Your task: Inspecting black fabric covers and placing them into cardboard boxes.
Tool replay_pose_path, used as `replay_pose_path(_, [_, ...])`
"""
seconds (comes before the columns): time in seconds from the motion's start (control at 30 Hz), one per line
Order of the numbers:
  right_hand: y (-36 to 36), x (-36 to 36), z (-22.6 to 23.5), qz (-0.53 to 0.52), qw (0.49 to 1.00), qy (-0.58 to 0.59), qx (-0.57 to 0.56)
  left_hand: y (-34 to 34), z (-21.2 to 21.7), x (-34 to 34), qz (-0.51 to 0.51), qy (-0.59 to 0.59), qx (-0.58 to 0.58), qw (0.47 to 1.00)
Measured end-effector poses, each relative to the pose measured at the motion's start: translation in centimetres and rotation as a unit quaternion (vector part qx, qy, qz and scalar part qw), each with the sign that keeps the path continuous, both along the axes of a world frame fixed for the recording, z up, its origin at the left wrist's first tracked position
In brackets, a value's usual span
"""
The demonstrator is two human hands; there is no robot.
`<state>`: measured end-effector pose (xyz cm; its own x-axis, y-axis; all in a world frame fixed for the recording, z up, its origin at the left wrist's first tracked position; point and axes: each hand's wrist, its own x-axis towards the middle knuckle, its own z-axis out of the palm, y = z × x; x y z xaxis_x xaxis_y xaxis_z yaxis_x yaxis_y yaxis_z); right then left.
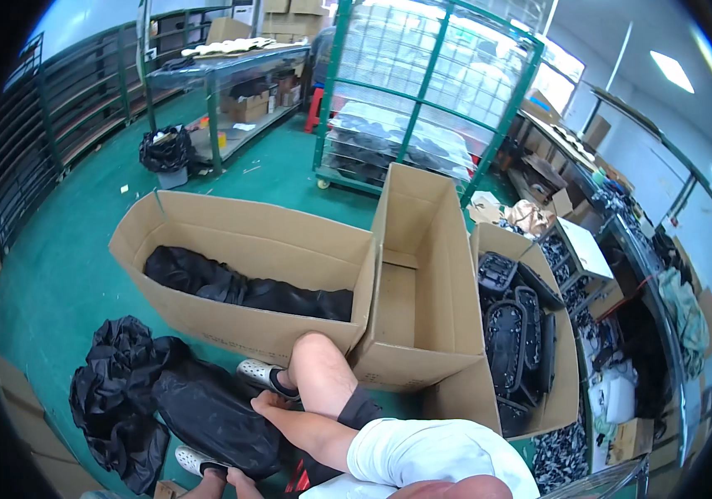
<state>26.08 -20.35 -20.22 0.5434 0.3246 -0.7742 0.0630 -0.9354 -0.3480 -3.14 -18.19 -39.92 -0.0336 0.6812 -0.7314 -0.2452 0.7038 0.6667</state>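
A stuffed black plastic bag (219, 416) lies on the green floor between my feet, its surface stretched smooth over bulky contents. My right hand (267, 402) is closed on the bag's edge, beside my bent right knee. At the lower edge of the view, my left hand (242, 481) pinches the bag's near side, partly cut from sight. What fills the bag is hidden. Loose, crumpled black plastic (119, 391) spreads out to the bag's left. White clogs (258, 372) are on my feet, one on either side of the bag.
Beyond my knee stands an open carton (231, 333) with black bagged bundles (244, 287) inside. A tall open carton (431, 353) adjoins it. Black plastic frames (512, 333) fill another carton at right. Farther off are a green wheeled rack (414, 104), a workbench (244, 62) and a lined bin (169, 154).
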Motion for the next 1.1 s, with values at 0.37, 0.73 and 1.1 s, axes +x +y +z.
replay_pose_path(0.37, [-1.8, -0.1, 2.1, -0.035, 0.999, -0.025, 0.015, -5.0, 8.7, 2.6, 0.173, 0.035, -0.016, 0.984])
replay_pose_path(0.73, [2.3, 1.6, 3.9, 0.287, 0.95, 0.077, 0.101, -3.7, 11.3, 0.7, -0.314, 0.191, 0.128, 0.921])
replay_pose_path(1.1, [1.8, 1.1, 5.0, 0.072, 0.879, 0.392, 0.263, -0.1, 11.1, -1.4, -0.125, -0.076, 0.193, 0.97])
